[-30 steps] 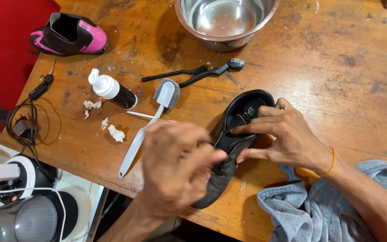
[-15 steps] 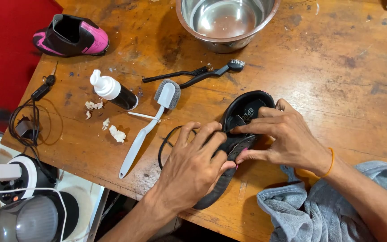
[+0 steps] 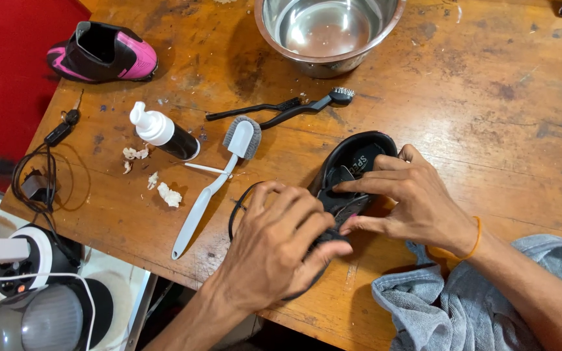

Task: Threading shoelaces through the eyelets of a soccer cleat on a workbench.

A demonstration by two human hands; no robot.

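A black shoe (image 3: 352,162) lies on the wooden table (image 3: 476,110), its opening pointing away from me. My right hand (image 3: 408,198) rests on its upper, fingers spread across the tongue area. My left hand (image 3: 281,244) covers the near end of the shoe, fingers curled and pinching a black lace (image 3: 237,207) that loops out to the left. The toe of the shoe is hidden under my left hand.
A white long-handled brush (image 3: 213,179), two black brushes (image 3: 287,109), a spray bottle (image 3: 164,133), paper scraps (image 3: 167,194) and a steel bowl (image 3: 330,32) lie beyond. A pink-black shoe (image 3: 102,53) sits far left. A grey cloth (image 3: 482,302) hangs at the near right edge.
My left hand has come down from a blurred raised position onto the near end of the shoe. The black lace now loops out to the left. My right hand stays put.
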